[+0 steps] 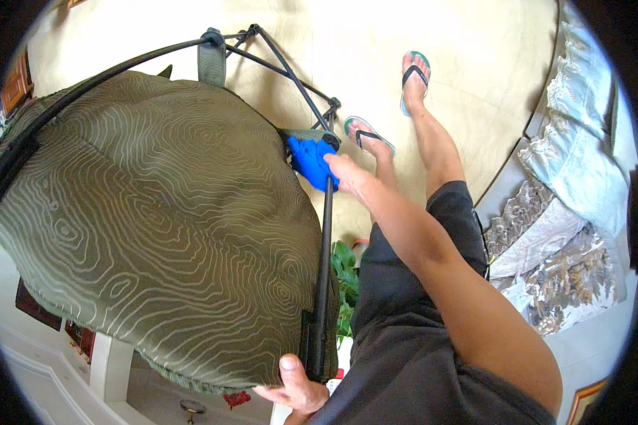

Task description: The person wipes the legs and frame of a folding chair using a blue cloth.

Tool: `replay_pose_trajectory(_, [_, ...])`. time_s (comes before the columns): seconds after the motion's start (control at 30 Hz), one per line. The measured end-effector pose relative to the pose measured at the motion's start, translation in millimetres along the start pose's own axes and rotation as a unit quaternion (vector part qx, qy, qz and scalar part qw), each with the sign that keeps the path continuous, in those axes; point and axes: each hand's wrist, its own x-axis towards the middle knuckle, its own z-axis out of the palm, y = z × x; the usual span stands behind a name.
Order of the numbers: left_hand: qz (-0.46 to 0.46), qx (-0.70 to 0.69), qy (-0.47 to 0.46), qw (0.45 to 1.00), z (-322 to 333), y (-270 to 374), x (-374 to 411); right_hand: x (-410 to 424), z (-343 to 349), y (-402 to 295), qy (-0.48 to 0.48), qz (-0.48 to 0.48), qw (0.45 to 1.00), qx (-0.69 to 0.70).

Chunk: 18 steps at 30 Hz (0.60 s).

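Note:
A folding camp chair with an olive padded seat (pixel 165 212) patterned in pale contour lines fills the left of the view. My right hand (pixel 343 167) reaches across my body and presses a bunched blue cloth (pixel 311 159) around the chair's black metal tube (pixel 325 228), just below a joint. Near the bottom, my left hand (pixel 295 385) grips the chair's edge beside the lower end of that tube, thumb on top and fingers partly hidden beneath. Crossed black legs (pixel 292 74) of the frame extend beyond the seat.
My feet in flip-flops (pixel 369 135) stand on the pale tiled floor (pixel 367 32) beside the chair legs. Lace-edged fabric covers (pixel 579 159) lie over furniture at the right. A leafy green plant (pixel 345 281) shows between the chair and my shorts. A wooden-framed item (pixel 16 85) is at the far left.

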Motion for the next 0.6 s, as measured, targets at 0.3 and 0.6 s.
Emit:
replay_pose_trajectory(0.3, [0.011,-0.021,0.009,1.0,9.5,6.0,0.0,-198.1,20.9,-4.9,-0.113,0.014,0.982,0.153])
replay_pose_trajectory(0.6, [0.032,0.011,0.063,0.997,17.0,6.8,0.0,-16.8,4.9,-19.3,-0.017,-0.041,0.999,0.019])
